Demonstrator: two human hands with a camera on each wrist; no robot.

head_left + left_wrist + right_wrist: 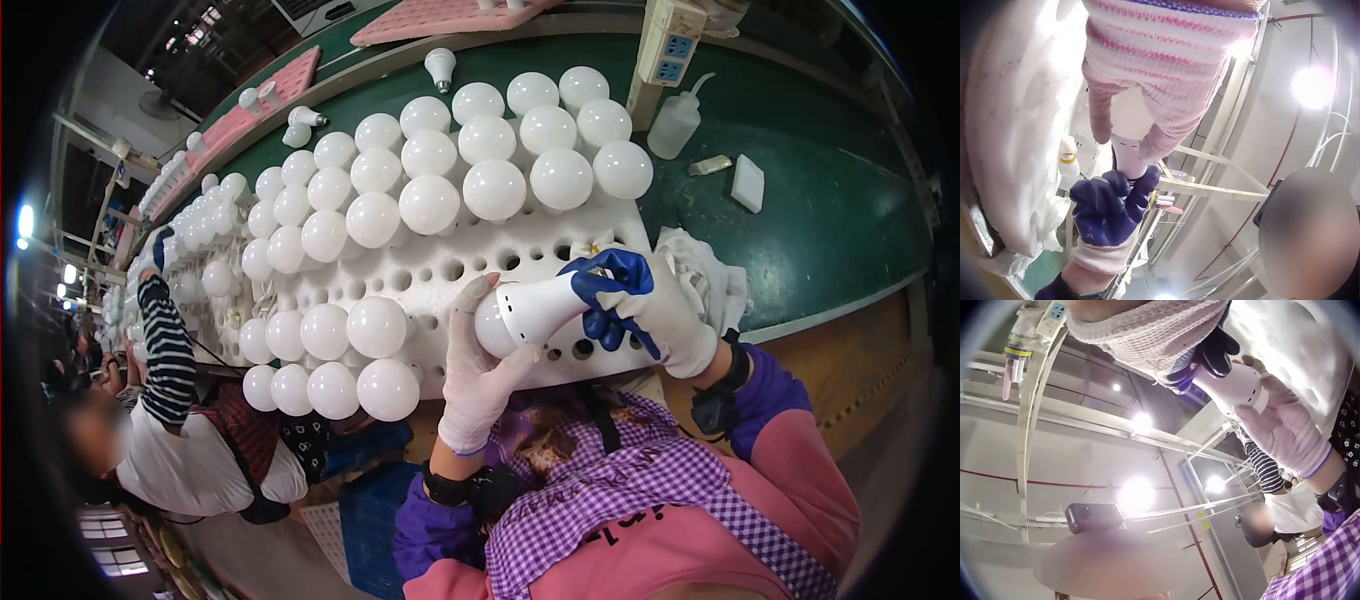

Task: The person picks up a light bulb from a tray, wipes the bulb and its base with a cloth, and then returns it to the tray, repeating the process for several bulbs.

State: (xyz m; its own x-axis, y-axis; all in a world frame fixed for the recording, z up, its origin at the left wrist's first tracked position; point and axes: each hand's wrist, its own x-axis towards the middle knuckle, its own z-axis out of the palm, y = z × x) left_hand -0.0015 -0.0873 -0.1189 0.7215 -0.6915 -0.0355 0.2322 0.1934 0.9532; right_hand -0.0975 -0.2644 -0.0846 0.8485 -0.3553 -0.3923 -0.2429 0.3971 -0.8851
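A white LED light bulb [545,308] is held between both hands over the foam tray [455,290]. My left hand [478,390], in a pale glove with pink stripes, grips the round dome end, thumb and fingers on opposite sides. Around the narrow base end curl the blue-coated fingers of my right hand [640,305], covering the cap. In the left wrist view, the bulb's collar [1127,149] with small dark slots shows between the two gloves. The right wrist view has the bulb body [1235,390] running from the blue fingertips to the left palm.
Rows of white bulbs [430,205] stand dome-up in the holed tray, with more near its front edge [388,390]. A white cloth [700,270], squeeze bottle [675,122], white block [748,184] and socket post [672,55] are to the right. Another person [215,450] works at left.
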